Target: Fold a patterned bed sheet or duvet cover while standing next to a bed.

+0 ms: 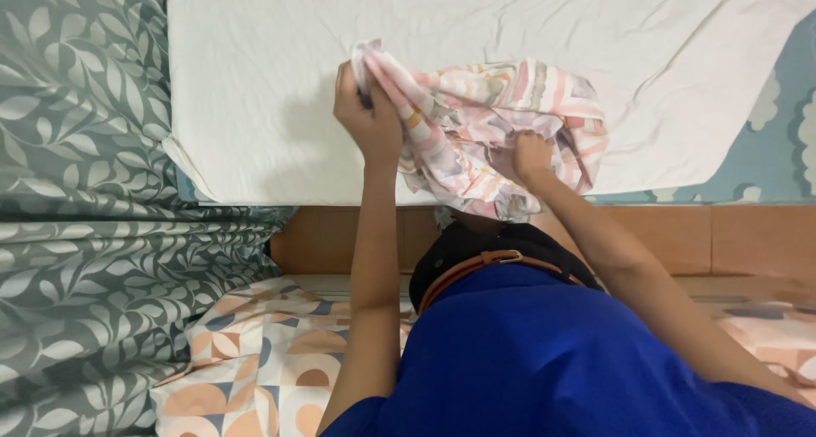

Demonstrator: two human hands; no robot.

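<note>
Both hands have a grip on one crumpled piece of pastel patterned fabric (501, 127), pink, peach and grey stripes and shapes, looks like a pillowcase or something similar. Left hand (367, 118) is clenched around the top corner of it, up around 10 o'clock of the bundle, pinching the edge so it sticks up above the knuckles. Right hand (531, 155) is down around 5 o'clock of the bundle, fingers buried in the folds, so it's gripping the cloth too, but I can't tell exactly how the fingers sit because the fabric covers them.

The bundle hangs over the near edge of a white sheeted mattress (476, 29), which fills most of the top of the view. No proper containers anywhere; whether anything sits inside the fabric I can't tell, it's too bunched up.

Counting stuff: one patterned bundle, one white mattress, one grey-green leaf-print curtain or cover (81, 190) filling the whole 9 o'clock side, one cloth with peach and blue geometric shapes (255, 352) at about 7 o'clock, and a strip of teal sheet with pale cloud shapes (778, 139) at 3 o'clock. A brown wooden frame edge (748, 237) runs under the mattress. Blue shirt (544, 360) and a tan strap (476, 267) at 6 o'clock.
</note>
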